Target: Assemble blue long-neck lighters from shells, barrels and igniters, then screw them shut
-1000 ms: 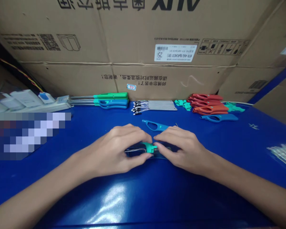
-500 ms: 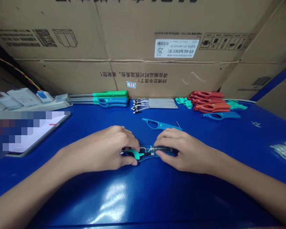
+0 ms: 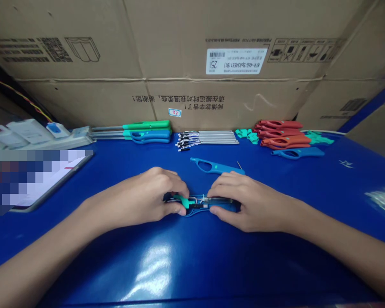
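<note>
1. The open blue half-shell (image 3: 226,206) of a stick lighter lies on the desk (image 3: 244,265) in front of you, between your two hands, with its inner side up.
2. Your left hand (image 3: 150,194) is pinched narrow, thumb and fingers on the green trigger (image 3: 183,202) at the shell's left part. Your right hand (image 3: 248,201) grips the right part, thumb along the near edge, fingertips along the far one.
3. Done, as far as it shows: a dark cylindrical part (image 3: 216,199), a black stick-like piece (image 3: 197,206) and thin wires are in or over the shell. Whether the trigger is seated cannot be told, as your fingers cover part of it.
4. Left, by my judgement: the half-shell is uncovered. Just beyond your right hand, another blue shell piece (image 3: 220,166) lies apart, with a thin pin (image 3: 239,165) near its far edge.
5. Further out, wired metal tubes (image 3: 218,137), loose green pieces (image 3: 248,135), red and orange shells (image 3: 284,133) and whole-looking lighters (image 3: 150,125) line the back.
6. Against one second ago, your left hand and the trigger sit further left, away from your right fingertips, so the black piece now shows. Against half a second ago, the trigger's angle is slightly changed.
</note>
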`<state>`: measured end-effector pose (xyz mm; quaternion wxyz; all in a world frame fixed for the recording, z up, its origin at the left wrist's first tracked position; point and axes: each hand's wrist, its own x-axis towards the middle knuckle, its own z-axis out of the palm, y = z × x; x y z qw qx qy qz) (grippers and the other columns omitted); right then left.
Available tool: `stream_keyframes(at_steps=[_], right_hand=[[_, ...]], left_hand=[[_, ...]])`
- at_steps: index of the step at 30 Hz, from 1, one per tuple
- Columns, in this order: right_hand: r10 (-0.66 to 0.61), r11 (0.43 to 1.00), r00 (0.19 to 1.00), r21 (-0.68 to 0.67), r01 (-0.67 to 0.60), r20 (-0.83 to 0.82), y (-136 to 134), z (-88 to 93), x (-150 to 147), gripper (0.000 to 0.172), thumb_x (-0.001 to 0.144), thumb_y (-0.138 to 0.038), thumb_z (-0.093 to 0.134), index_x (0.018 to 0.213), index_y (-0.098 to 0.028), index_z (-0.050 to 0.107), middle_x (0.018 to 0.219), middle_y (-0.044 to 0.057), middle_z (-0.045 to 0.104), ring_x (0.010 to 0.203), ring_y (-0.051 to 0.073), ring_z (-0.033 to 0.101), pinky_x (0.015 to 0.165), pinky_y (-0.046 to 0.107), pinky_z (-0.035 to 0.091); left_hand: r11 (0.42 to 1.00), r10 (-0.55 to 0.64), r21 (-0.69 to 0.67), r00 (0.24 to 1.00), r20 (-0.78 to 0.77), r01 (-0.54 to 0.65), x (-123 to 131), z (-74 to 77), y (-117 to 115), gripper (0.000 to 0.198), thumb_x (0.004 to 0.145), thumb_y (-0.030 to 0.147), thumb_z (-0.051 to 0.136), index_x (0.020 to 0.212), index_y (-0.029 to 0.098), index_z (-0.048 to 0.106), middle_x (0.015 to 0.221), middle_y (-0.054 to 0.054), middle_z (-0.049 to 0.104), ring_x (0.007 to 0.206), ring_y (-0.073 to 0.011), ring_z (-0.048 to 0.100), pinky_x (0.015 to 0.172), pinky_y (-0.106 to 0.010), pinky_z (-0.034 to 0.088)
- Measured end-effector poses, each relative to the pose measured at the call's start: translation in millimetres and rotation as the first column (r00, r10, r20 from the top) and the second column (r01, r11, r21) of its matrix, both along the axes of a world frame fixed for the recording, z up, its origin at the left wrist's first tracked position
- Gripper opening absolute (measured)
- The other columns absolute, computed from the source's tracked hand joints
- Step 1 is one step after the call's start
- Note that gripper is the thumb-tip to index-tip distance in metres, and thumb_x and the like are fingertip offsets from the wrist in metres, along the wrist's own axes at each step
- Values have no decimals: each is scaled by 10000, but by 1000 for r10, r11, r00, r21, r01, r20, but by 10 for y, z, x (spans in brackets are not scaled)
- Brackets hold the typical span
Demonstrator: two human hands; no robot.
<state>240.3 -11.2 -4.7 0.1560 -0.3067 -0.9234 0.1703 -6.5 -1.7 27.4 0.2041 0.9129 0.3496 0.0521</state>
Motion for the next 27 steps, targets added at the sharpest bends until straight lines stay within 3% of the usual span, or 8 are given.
stream_keyframes(at_steps=[8,14,27], right_hand=[[22,999,999,-32,-21,30,26,1,40,200,871,-258,617,1037,-158,666,1009,63,655,975,200,575,910,350,436],[29,999,999,-28,-28,22,32,-7,42,191,867,-255,627,1025,-153,663,998,65,655,972,200,576,902,340,444],[31,999,999,-43,-30,27,34,-17,49,213,882,-254,607,1064,-151,650,1033,70,648,1004,206,570,921,350,443]], left_hand=[[999,-11,-30,1000,-15,10,22,-24,20,112,847,251,685,953,253,725,945,23,724,899,-151,635,758,-215,448],[998,-52,-17,999,13,52,27,-36,31,210,883,104,594,949,238,742,933,17,733,901,-140,642,788,-203,453],[999,-36,11,998,57,35,32,-86,20,161,907,159,570,944,233,708,910,27,704,822,-111,647,745,-178,443]])
